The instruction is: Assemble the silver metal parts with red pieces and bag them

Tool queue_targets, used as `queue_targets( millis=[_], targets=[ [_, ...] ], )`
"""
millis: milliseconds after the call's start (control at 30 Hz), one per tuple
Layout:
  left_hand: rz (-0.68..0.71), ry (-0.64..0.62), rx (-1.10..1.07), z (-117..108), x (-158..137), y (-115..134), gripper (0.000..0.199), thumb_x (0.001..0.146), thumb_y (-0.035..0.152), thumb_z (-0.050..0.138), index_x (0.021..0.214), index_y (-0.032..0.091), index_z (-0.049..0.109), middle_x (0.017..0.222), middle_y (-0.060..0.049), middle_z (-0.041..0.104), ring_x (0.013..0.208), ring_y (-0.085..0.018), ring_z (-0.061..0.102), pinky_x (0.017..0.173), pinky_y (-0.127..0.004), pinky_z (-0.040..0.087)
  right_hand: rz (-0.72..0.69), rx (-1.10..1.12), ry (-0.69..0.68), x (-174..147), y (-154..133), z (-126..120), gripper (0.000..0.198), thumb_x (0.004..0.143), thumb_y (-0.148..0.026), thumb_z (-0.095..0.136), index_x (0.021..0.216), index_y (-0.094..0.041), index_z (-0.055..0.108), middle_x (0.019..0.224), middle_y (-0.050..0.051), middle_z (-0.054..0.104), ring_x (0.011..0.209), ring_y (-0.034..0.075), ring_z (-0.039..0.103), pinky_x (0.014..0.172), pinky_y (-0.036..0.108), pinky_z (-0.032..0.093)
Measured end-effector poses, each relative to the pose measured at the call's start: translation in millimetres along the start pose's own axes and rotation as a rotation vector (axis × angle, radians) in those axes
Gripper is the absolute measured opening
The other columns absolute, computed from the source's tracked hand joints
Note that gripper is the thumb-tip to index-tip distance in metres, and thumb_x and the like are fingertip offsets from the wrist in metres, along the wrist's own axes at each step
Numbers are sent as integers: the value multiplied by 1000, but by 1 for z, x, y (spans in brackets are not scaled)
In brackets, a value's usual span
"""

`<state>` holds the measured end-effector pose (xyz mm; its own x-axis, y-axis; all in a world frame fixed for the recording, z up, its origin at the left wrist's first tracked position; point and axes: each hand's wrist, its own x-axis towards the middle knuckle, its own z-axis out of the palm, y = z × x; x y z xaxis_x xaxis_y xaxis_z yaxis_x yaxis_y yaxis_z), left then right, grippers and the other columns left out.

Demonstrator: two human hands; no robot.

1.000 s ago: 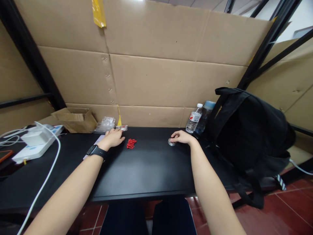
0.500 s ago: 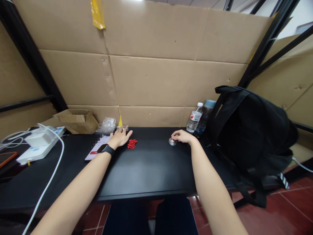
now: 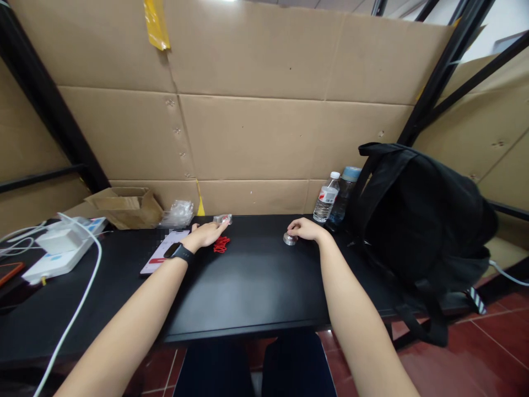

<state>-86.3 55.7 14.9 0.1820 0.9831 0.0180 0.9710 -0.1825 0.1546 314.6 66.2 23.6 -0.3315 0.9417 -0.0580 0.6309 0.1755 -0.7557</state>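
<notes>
My left hand (image 3: 205,235), with a dark watch (image 3: 178,251) on its wrist, reaches across the far part of the table with its fingers stretched out. Its fingertips are at a small clear plastic packet (image 3: 223,219) that has a bit of red in it. Just nearer than those fingers lies a bunch of red cord (image 3: 221,245). My right hand (image 3: 306,228) has its fingertips closed on the top of a small round silvery metal piece (image 3: 290,239), which rests on the table. Part of that piece is hidden by the fingers.
Left, on the black table (image 3: 243,292), are a phone (image 3: 160,255), a crumpled clear plastic bag (image 3: 179,212), an open cardboard box (image 3: 131,208) and a white power strip (image 3: 61,258) with cables. Right are a water bottle (image 3: 326,198), a blue-lidded bottle (image 3: 346,193) and a black backpack (image 3: 421,231).
My left hand has swung to the right, and the small clear packet has shifted right along with its fingers. My right hand stays at the metal piece. The view has shifted slightly.
</notes>
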Motion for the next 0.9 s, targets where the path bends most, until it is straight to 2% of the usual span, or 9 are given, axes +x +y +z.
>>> queue_targets(
  millis=[100,267,400,533,633,767,900],
  targets=[
    [53,-55,-68,-2,-5,15,85,96,74,6,134,29,66,144,-12,61,137,-39,51,112,-64,27,-1,-171,100,-3,-8,-1,15,80,-24,73,92,-15,75,77,5,76,69,17,69,69,26,50],
    [198,-70,-114,-4,-20,43,69,100,70,10,147,41,52,161,-2,40,152,-36,28,116,-70,12,-29,-347,295,-5,-22,2,20,80,-28,73,98,-19,77,99,7,76,87,20,69,79,28,49],
    [341,-107,-150,-3,-33,59,61,103,65,14,147,43,50,162,-1,39,153,-34,27,117,-68,10,-154,-403,342,-2,-35,18,19,81,-23,72,99,-19,77,105,10,73,94,22,67,85,30,49],
    [528,-133,-196,-6,-48,71,55,105,60,17,141,43,55,157,0,47,152,-31,30,118,-60,14,-378,-413,207,-2,-53,42,30,78,-20,76,108,-18,75,108,9,71,97,21,66,89,32,50],
    [611,-138,-193,-8,-55,73,50,106,56,23,134,41,61,149,0,57,151,-30,32,117,-54,18,-483,-461,83,-5,-64,57,42,77,-12,73,117,-23,72,121,8,70,111,24,64,100,38,46],
    [557,-45,-136,-3,-51,63,38,103,51,39,128,38,64,139,-1,65,148,-33,36,114,-54,21,-508,-517,-45,-10,-73,67,55,76,-2,64,122,-31,71,129,3,69,121,25,61,104,40,42],
    [540,49,-97,5,-47,57,33,100,46,49,127,37,65,133,-3,68,146,-35,38,112,-56,24,-445,-526,-109,-11,-77,70,50,74,-7,70,120,-26,74,111,6,73,102,23,67,90,32,48]
  ],
)
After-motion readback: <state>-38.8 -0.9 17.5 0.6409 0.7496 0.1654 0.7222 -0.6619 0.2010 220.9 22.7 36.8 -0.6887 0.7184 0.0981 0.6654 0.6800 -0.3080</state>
